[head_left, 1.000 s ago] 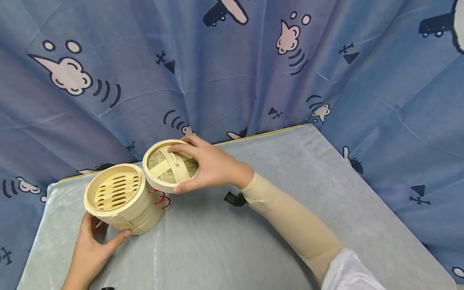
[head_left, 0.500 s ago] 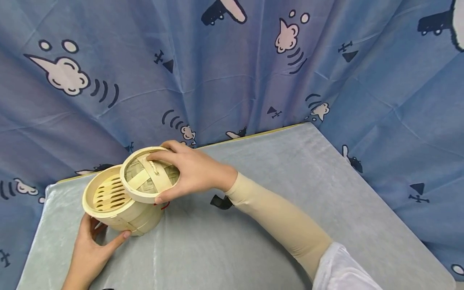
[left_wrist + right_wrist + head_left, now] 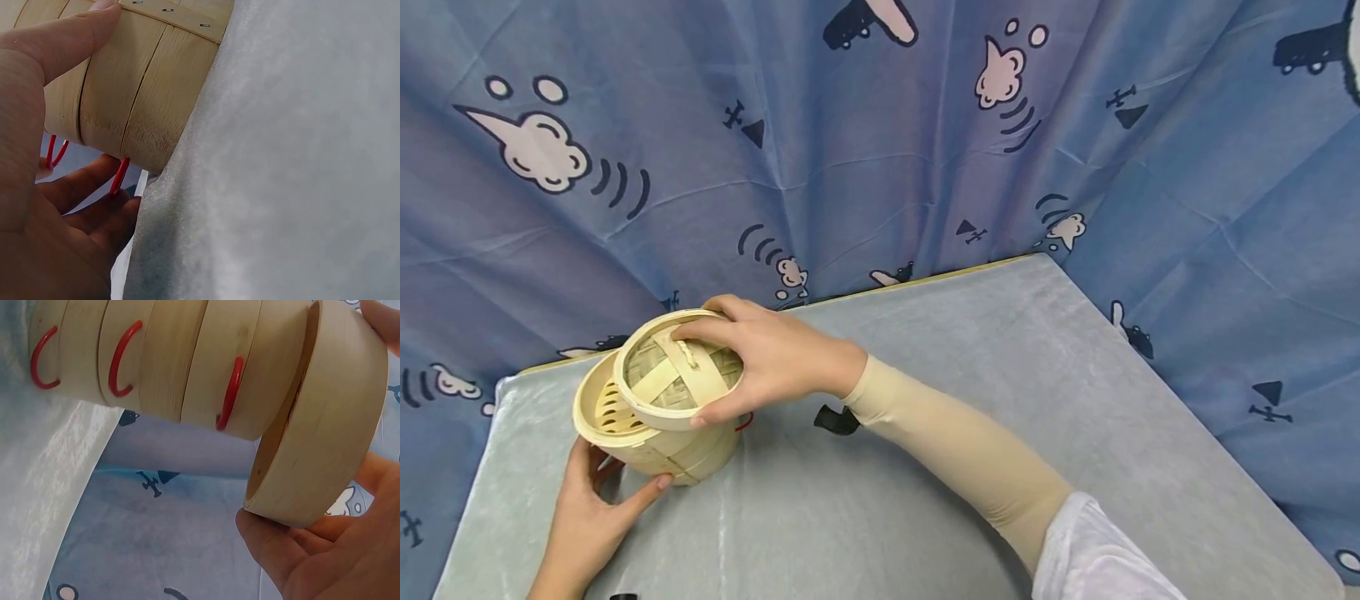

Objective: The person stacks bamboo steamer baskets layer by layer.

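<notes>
A stacked bamboo steamer (image 3: 681, 458) stands at the left of the table, its slatted inner rack (image 3: 612, 410) partly visible. My left hand (image 3: 597, 517) holds its near lower side, the thumb on the front and the fingers round the far side. In the left wrist view, those fingers lie near a red loop (image 3: 120, 175) on the wall. My right hand (image 3: 775, 354) grips the rim of the round woven lid (image 3: 651, 367), which is tilted and overlaps the steamer's top off-centre. From the right wrist view, the lid (image 3: 325, 419) covers only part of the top opening.
Grey cloth covers the table (image 3: 925, 467). A small black object (image 3: 837, 420) lies under the right forearm, and another dark piece (image 3: 623, 597) shows at the bottom edge. A blue patterned curtain (image 3: 880, 150) hangs behind the table.
My right hand has carried the lid leftward and slightly down, from beside the steamer to over its top. The left hand has kept its hold in place.
</notes>
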Demonstrator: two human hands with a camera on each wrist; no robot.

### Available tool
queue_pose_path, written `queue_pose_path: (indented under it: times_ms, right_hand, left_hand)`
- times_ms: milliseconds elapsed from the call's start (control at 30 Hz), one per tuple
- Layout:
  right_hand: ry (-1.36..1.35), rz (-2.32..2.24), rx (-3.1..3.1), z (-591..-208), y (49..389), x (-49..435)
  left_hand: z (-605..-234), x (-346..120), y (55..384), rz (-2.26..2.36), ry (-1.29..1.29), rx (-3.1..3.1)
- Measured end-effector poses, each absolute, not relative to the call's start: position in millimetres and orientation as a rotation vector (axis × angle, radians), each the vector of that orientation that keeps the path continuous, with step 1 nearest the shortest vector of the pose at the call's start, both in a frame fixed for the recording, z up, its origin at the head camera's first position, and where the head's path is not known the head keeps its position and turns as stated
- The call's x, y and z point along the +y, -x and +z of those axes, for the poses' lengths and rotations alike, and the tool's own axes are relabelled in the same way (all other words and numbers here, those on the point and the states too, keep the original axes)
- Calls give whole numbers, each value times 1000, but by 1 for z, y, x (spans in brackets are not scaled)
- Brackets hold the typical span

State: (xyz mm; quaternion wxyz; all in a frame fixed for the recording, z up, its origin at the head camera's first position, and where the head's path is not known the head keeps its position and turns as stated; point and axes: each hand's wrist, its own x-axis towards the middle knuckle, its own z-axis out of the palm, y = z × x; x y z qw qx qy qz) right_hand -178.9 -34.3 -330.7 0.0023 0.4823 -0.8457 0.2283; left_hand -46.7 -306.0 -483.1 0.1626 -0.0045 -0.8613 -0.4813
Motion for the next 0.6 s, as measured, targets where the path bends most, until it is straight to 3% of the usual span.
queue_pose_path:
  times_ms: [600]
  right_hand:
    - [-1537,566,-2757,-321,174,-68]
  left_hand:
    - [-483,-307,45,-1343,-8,-2512]
